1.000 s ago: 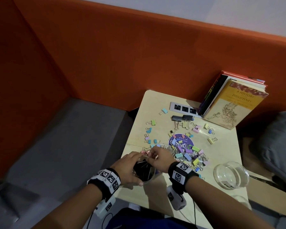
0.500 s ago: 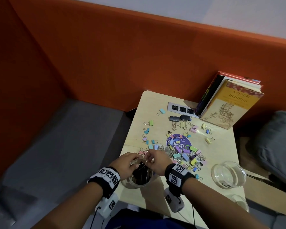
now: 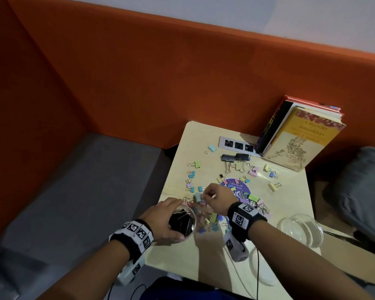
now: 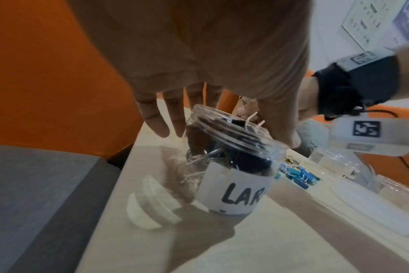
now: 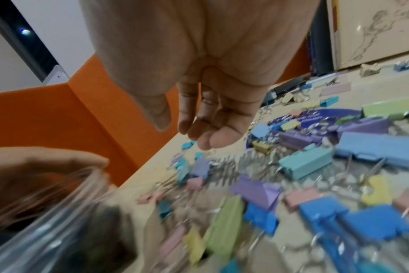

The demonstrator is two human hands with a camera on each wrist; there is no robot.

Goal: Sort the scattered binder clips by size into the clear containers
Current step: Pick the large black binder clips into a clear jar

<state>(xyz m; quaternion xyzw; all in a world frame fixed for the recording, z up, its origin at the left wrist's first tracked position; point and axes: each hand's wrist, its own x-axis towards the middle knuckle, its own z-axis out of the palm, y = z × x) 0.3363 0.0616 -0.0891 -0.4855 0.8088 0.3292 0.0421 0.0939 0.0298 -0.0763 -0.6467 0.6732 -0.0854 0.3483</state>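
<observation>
Right hand (image 3: 218, 197) has left the mouth of the clear round jar labelled "LAR" (image 4: 231, 166) and now hangs over the scattered pastel binder clips (image 3: 245, 198), its fingers (image 5: 199, 118) loosely curled and holding nothing, so the large-clip drop looks done and the next pick begins. Left hand (image 3: 167, 219) grips that jar at the near-left bench (image 3: 290, 169) edge; it holds black clips with steel handles, while the shallow clear dish (image 3: 300, 229) right looks empty and two large black clips (image 3: 235, 157) wait by the books.

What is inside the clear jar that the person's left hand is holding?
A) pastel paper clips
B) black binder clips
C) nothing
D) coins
B: the jar in the left hand is packed with black binder clips and silver wire handles; its label starts "LAR".
</observation>
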